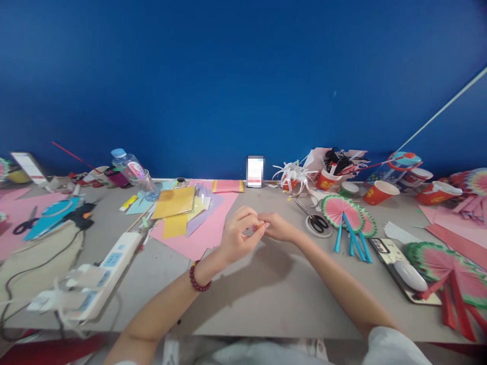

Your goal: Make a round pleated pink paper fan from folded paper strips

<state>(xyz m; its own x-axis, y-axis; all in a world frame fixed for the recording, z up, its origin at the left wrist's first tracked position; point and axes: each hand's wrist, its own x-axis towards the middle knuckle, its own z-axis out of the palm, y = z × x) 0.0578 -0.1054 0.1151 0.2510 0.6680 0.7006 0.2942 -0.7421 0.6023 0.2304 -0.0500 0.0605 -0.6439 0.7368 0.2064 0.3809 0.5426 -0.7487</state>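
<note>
Both bare hands meet above the middle of the grey counter, fingertips close together. The left hand, with a dark red beaded bracelet around its wrist, has its thumb and index finger pinched on a small pink and orange piece, mostly covered by the fingers, so its shape is unclear. The right hand is curled against the other side of the same piece; whether its fingers grip it or merely touch it cannot be told. Beyond the left hand, large pink paper sheets lie flat, with a mustard-yellow rectangular packet on top. A phone with a lit screen stands upright near the blue wall, roughly straight ahead of the hands. To the right, black-handled scissors lie over a white roll of tape, just beside a pink, green-edged pleated paper fan with blue sticks. Farther right, a white computer mouse rests on a phone in a pale patterned case. On the left, a long white power strip lies at a slant, plugs in its near end.
</note>
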